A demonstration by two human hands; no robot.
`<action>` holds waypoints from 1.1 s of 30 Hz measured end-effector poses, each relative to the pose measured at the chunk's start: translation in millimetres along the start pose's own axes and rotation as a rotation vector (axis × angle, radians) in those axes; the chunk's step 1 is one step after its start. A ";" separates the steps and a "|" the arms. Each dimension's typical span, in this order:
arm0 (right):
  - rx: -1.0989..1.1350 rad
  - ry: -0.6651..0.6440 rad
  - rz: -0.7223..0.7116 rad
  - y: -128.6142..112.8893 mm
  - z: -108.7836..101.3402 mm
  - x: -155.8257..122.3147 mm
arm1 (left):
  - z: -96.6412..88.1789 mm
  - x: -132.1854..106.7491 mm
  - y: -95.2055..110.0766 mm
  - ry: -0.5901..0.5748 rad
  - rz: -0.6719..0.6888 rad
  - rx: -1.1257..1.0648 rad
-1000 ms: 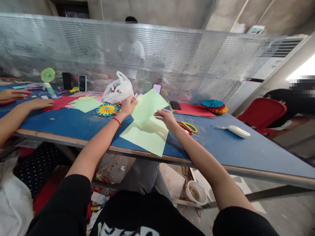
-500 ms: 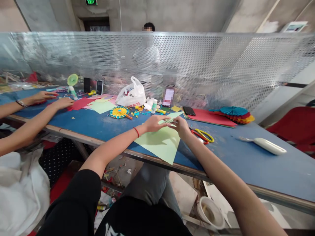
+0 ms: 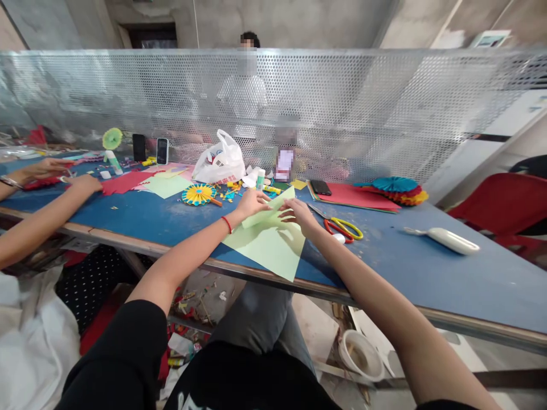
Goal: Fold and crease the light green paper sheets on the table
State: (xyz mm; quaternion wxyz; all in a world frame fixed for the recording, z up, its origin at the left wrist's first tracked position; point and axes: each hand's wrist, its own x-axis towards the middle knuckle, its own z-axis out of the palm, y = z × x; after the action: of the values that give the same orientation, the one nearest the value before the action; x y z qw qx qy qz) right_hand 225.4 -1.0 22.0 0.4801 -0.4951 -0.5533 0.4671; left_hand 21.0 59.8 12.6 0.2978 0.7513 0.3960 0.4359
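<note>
Fingers [image 3: 285,215] at tilted green paper [image 3: 258,218] — left hand [image 3: 251,203], right hand [image 3: 302,217] — flat sheet [image 3: 276,250] beneath.

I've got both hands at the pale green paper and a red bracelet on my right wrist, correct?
Wrong wrist: the head view shows the red bracelet on your left. Your left hand and right hand are both at the pale green paper.

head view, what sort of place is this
Probably a craft workroom: scissors, a glue stick and a yellow-and-blue pleated paper rosette are on the long blue table.
</note>
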 end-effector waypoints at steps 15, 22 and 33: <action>-0.075 -0.030 0.004 10.0 1.0 2.9 | -1.3 9.0 -14.5 0.153 -0.070 -0.157; -0.053 -0.115 -0.037 7.1 12.0 -3.4 | 9.7 6.1 -16.9 -0.012 -0.093 -0.126; -0.103 -0.193 -0.195 10.0 12.4 -3.3 | 9.2 -0.5 -8.0 -0.198 0.018 -0.053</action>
State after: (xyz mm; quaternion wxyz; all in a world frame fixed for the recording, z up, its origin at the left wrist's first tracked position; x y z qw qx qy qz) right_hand 214.2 -4.0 10.5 0.4416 -0.4156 -0.6657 0.4349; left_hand 26.4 62.5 2.0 0.3512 0.7861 0.3462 0.3727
